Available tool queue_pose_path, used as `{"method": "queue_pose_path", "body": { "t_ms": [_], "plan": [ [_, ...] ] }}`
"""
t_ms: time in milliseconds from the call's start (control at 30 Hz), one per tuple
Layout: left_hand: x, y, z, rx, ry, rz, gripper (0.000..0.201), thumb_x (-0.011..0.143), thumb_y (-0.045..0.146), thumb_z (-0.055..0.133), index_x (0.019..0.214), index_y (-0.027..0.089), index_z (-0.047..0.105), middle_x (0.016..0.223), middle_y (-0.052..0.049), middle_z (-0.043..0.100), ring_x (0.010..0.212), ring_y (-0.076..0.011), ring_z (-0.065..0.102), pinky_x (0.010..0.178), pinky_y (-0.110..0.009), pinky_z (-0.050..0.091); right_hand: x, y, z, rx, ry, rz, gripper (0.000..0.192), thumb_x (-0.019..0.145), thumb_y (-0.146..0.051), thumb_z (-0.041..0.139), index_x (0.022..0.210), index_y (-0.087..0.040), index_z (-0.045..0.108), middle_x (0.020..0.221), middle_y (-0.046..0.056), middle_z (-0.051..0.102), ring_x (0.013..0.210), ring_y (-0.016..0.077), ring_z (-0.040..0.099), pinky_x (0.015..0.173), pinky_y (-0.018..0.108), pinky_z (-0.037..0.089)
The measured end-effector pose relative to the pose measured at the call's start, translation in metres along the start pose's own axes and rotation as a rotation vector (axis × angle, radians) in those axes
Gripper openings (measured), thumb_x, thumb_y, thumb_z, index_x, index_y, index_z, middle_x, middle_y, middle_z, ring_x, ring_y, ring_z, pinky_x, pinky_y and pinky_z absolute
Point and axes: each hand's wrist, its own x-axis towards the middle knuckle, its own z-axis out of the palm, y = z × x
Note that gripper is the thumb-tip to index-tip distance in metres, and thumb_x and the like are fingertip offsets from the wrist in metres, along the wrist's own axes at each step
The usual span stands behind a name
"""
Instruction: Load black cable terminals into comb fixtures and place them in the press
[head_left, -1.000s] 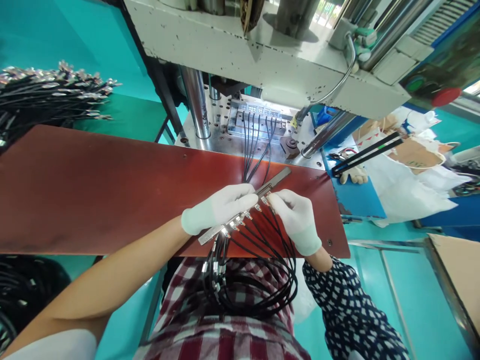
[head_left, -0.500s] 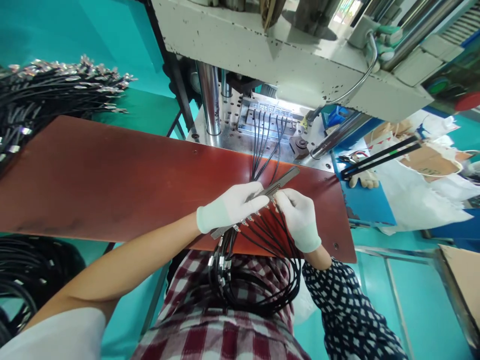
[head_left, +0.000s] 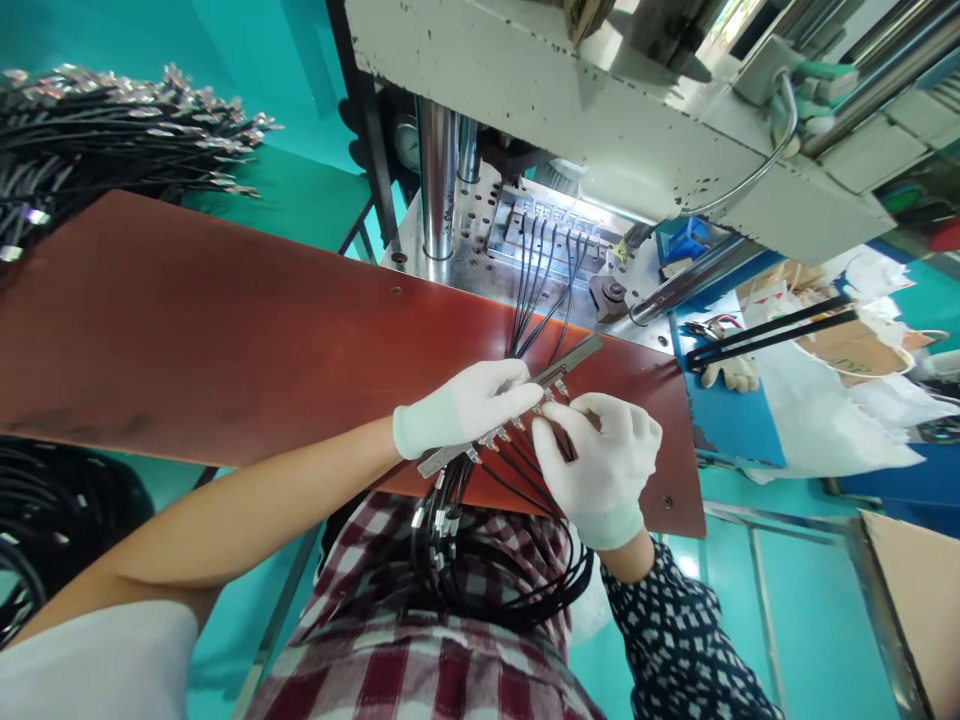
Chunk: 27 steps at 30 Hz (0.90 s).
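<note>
The person holds a narrow metal fixture bar (head_left: 510, 415) slantwise above the red-brown counter (head_left: 225, 340), its far end pointing right toward the press and its near end dipping left. The left hand (head_left: 461, 410), in a white glove, is closed over the top of the bar with fingers laid along its length. The right hand (head_left: 600, 470), also gloved, pinches a black cable (head_left: 559, 445) close under the bar, thumb and forefinger narrowed on the wire just behind its metal connector tip. A row of such connector tips (head_left: 495, 436) already sits along the bar's lower edge, and their cables drop in a looped bundle (head_left: 495, 570) over the person's checked lap. To do this step well, the bar should be kept steady and level by the left hand while the right hand guides each tip squarely into its slot, gripping near the tip so the wire does not buckle, and keeping loose loops clear of their neighbours. Both forearms angle inward from the near edge, wrists slightly raised. Farther off, more black cables (head_left: 544, 270) run into the mould block (head_left: 547, 225) under the press (head_left: 600, 110).
</note>
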Motion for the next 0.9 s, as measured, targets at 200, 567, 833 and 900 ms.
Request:
{"method": "queue_pose_path", "body": {
  "t_ms": [200, 567, 833, 900],
  "plan": [
    [0.001, 0.000, 0.002, 0.022, 0.042, 0.006, 0.033, 0.093, 0.045, 0.047, 0.073, 0.019, 0.045, 0.062, 0.005, 0.048, 0.054, -0.0092, 0.049, 0.049, -0.021, 0.039, 0.005, -0.004, 0.000, 0.031, 0.021, -0.005, 0.004, 0.078, -0.027, 0.074, 0.081, -0.025, 0.074, 0.087, 0.002, 0.068, 0.083, 0.0190, 0.060, 0.082, 0.037, 0.042],
    [0.000, 0.005, 0.005, -0.008, 0.074, 0.026, 0.031, 0.093, 0.036, 0.048, 0.069, 0.018, 0.040, 0.061, 0.006, 0.043, 0.056, -0.0076, 0.046, 0.050, -0.020, 0.037, 0.006, -0.016, 0.007, 0.068, -0.010, -0.070, 0.006, 0.074, -0.021, 0.070, 0.069, -0.024, 0.070, 0.076, -0.001, 0.068, 0.077, 0.0182, 0.059, 0.077, 0.038, 0.039],
    [0.000, 0.004, 0.006, -0.064, 0.068, 0.014, 0.031, 0.092, 0.038, 0.049, 0.070, 0.018, 0.041, 0.062, 0.006, 0.043, 0.055, -0.0077, 0.045, 0.050, -0.021, 0.038, -0.003, -0.017, -0.008, 0.067, -0.050, -0.060, 0.010, 0.076, -0.032, 0.077, 0.085, -0.027, 0.075, 0.089, 0.000, 0.071, 0.083, 0.0200, 0.060, 0.084, 0.041, 0.041],
    [0.000, 0.004, 0.006, -0.050, 0.085, 0.034, 0.031, 0.092, 0.036, 0.049, 0.069, 0.018, 0.040, 0.061, 0.006, 0.042, 0.056, -0.0078, 0.044, 0.052, -0.021, 0.037, -0.003, -0.020, -0.007, 0.069, -0.051, -0.076, 0.006, 0.075, -0.030, 0.077, 0.079, -0.027, 0.074, 0.084, -0.001, 0.071, 0.083, 0.0203, 0.060, 0.084, 0.041, 0.040]
  ]
}}
